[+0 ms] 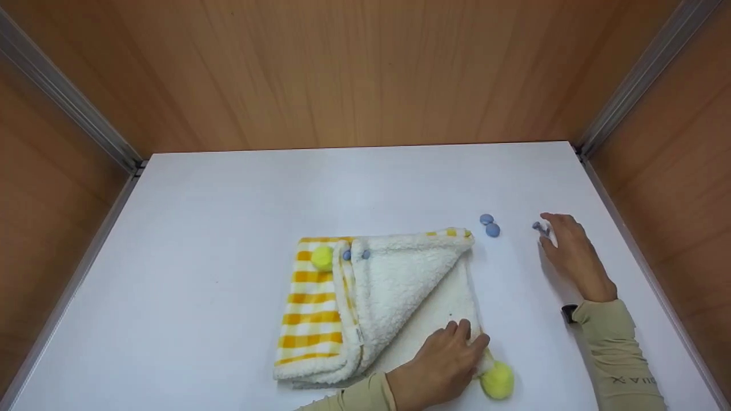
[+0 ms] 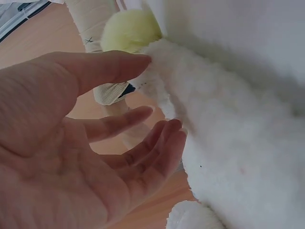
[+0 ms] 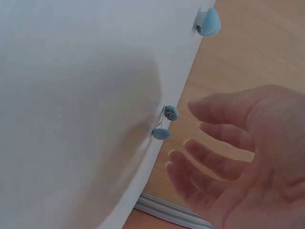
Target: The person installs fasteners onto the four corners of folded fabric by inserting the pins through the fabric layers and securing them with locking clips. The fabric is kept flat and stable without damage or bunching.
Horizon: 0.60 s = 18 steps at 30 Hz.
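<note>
A folded blanket (image 1: 417,274), yellow-and-white checked outside with white fleece inside, lies on the table with one flap turned back. Over its near right corner is my left hand (image 1: 442,362), beside a yellow pom-pom (image 1: 498,381). In the left wrist view, thumb and fingers stand apart, with their tips at the fleece edge (image 2: 176,95). My right hand (image 1: 571,251) hovers at the right with loosely bent fingers. Just beyond its fingertips, two blue round-headed clips with clear prongs (image 3: 161,133) lie together on the table. Nothing is in its grasp.
Two more blue-headed clips (image 1: 493,230) lie between the blanket and the right hand. Two blue heads (image 1: 366,254) sit on the blanket's upper part, near another yellow pom-pom (image 1: 321,258). Wooden panels (image 1: 365,74) enclose the white table (image 1: 171,274) at the back and both sides.
</note>
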{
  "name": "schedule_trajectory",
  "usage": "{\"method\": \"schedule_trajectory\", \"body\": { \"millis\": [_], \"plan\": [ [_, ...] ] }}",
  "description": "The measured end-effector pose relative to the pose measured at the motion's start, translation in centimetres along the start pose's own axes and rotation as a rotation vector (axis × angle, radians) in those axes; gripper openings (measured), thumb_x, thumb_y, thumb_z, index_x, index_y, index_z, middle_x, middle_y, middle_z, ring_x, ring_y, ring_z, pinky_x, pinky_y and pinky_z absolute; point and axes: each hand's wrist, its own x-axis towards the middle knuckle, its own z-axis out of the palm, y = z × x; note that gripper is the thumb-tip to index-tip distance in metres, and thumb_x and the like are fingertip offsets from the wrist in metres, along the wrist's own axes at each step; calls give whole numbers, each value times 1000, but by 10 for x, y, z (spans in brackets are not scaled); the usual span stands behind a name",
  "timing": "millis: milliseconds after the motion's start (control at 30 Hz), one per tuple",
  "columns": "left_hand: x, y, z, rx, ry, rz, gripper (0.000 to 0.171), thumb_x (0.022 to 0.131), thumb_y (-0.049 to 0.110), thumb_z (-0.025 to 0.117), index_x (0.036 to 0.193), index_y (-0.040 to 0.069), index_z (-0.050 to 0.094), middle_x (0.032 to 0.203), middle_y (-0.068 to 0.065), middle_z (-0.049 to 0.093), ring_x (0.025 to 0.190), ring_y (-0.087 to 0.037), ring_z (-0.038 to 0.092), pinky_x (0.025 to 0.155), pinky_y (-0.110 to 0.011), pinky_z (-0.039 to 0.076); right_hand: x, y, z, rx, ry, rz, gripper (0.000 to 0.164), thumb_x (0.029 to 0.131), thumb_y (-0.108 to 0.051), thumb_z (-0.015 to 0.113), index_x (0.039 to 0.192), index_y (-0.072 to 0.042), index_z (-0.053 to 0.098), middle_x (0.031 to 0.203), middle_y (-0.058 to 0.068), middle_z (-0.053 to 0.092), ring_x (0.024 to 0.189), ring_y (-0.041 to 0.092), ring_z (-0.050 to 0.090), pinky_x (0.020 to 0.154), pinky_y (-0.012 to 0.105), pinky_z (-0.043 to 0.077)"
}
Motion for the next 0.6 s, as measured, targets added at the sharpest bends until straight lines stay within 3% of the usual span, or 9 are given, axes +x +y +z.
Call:
{"method": "schedule_trajectory", "body": {
  "millis": [200,400,533,600],
  "plan": [
    [-1,0,3,-21,-47,29,35,82,21,70,114,21,55,95,0,44,70,-10,35,47,-19,25,-4,3,-3,10,-81,65,40,91,3,54,130,10,47,124,31,47,116,47,42,94,59,35],
    [-4,-3,4,-16,-7,88,35,78,21,70,109,18,52,90,0,42,69,-10,34,49,-19,24,-3,5,-2,10,-93,87,32,90,4,53,121,12,53,109,30,55,104,44,49,86,56,39],
    [-4,-2,7,-13,16,88,31,82,26,69,108,18,53,88,1,42,68,-10,33,49,-19,23,-4,4,-2,18,-73,104,24,89,4,54,111,11,59,100,26,57,94,39,52,78,51,42],
    [-3,-1,8,-2,59,80,27,83,25,69,104,18,55,85,1,42,66,-10,32,48,-19,21,-5,4,-2,22,-63,109,19,88,5,54,106,9,60,97,25,58,92,38,53,77,51,42]
  ]
}}
